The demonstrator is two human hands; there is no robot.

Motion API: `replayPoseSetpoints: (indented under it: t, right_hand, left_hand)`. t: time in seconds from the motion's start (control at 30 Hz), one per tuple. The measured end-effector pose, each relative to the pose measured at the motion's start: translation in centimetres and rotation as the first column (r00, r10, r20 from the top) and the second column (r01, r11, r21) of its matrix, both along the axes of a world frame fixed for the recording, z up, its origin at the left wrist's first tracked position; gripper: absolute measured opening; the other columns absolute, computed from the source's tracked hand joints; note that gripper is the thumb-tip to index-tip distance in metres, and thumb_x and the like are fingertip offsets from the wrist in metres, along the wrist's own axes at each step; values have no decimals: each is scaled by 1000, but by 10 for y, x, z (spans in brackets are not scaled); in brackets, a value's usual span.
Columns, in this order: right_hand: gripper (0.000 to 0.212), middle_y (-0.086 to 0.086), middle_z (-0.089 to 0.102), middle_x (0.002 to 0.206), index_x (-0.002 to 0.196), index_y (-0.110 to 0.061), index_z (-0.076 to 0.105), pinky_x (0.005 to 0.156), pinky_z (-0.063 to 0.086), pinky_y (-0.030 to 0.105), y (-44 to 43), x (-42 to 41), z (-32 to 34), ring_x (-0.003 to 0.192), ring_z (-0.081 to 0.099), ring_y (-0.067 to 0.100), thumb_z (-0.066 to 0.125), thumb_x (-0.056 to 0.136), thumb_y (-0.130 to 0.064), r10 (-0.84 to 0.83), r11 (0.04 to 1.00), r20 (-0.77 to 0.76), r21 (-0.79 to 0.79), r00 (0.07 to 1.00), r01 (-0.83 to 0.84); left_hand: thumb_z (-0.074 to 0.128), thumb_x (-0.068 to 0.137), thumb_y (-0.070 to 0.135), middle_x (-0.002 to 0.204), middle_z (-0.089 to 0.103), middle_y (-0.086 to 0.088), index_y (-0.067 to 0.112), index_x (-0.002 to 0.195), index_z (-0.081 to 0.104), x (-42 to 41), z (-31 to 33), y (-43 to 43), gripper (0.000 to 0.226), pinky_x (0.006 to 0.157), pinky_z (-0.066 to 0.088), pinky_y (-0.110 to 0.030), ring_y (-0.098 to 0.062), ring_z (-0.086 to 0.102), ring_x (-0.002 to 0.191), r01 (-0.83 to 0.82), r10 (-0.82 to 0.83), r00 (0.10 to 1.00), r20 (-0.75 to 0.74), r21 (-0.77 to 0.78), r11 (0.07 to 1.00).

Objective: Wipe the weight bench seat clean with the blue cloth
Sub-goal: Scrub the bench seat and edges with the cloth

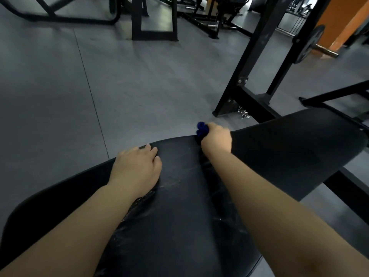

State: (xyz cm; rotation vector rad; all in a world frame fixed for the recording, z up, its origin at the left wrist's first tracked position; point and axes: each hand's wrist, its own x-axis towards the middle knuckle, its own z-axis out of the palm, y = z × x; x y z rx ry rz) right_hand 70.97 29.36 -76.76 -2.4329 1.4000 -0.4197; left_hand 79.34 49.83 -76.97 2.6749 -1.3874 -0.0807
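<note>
Cloth: your right hand (216, 139) gripped the bunched blue cloth (201, 129) at the seat surface's (179, 196) far edge.
Left hand (137, 168): it rested flat there, fingers relaxed.
Handling: it looked soft and light; a wadded hold under your palm suited it.

Bench (179, 206) top: free strip down the middle between left hand (137, 168) and right hand (216, 139), with a forearm on each side of it. Right hand with blue cloth (202, 129) sits at the far edge, where the second pad (289, 148) begins. Past the far edge, floor (60, 96) is open across left and centre of frame, up to the machine frames (154, 36) at top. Centre right is tight: rack upright (257, 56) and its base foot (249, 102) stand near the right hand. Weight plate (310, 44) upper right, well apart.
</note>
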Motion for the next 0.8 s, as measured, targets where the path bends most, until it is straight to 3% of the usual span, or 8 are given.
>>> replayPoseSetpoints:
  t: [0.2, 0.3, 0.4, 0.53, 0.67, 0.73, 0.8]
  right_hand:
    - [41, 11, 64, 99, 114, -16, 63, 75, 45, 30, 18, 13, 0, 92, 59, 28, 50, 80, 2, 371, 926, 8, 77, 929, -371]
    - [39, 13, 68, 105, 113, -19, 66, 87, 51, 35, -20, -8, 2, 98, 65, 28, 57, 78, -4, 218, 972, 33, 86, 975, -220]
    - [42, 17, 61, 115, 118, -18, 62, 92, 47, 36, -39, -24, 2, 107, 57, 35, 52, 80, -4, 20, 998, -20, 61, 1000, -19]
    - [40, 17, 64, 107, 113, -20, 65, 84, 47, 32, -7, -3, -4, 98, 60, 32, 52, 79, -3, 142, 987, 43, 64, 989, -144]
    - [38, 15, 63, 98, 106, -15, 66, 70, 39, 26, 20, -6, -4, 87, 60, 33, 49, 77, 3, 400, 916, 2, 38, 917, -400]
    - [40, 13, 67, 99, 106, -16, 67, 72, 38, 23, 3, -21, 1, 92, 62, 30, 51, 75, 4, 344, 939, 4, 9, 939, -344]
    - [45, 12, 68, 106, 114, -18, 66, 80, 44, 26, -18, -34, 3, 100, 61, 30, 51, 77, 3, 175, 984, 37, 38, 984, -177]
  left_hand:
    - [15, 98, 39, 154, 27, 2, 21, 147, 28, -10, 3, -2, 54, 105, 27, -34, -17, 40, 130, -37, 36, 999, 25, 47, 998]
    - [15, 98, 38, 156, 23, 1, 20, 149, 24, -14, 1, -1, 55, 110, 20, -35, -16, 34, 134, -46, 40, 997, 69, 96, 994]
    - [16, 97, 37, 149, 38, 1, 21, 142, 39, -14, 0, -4, 52, 109, 20, -38, -17, 45, 125, -49, 38, 995, 97, 105, 993]
    - [16, 95, 37, 128, 57, 2, 22, 122, 56, -16, 0, -10, 50, 103, 23, -39, -17, 56, 106, -88, 75, 988, 131, 99, 991]
    - [16, 95, 37, 135, 52, 1, 20, 130, 50, -20, -1, -9, 52, 103, 23, -39, -17, 54, 111, -104, 92, 988, 122, 99, 990]
    - [15, 96, 38, 145, 43, 1, 20, 139, 43, -20, -1, -8, 54, 105, 21, -40, -16, 51, 118, -102, 90, 990, 113, 108, 989]
    - [15, 95, 39, 146, 42, 1, 20, 139, 42, -18, -1, -8, 55, 105, 21, -40, -16, 51, 119, -102, 89, 989, 114, 115, 988]
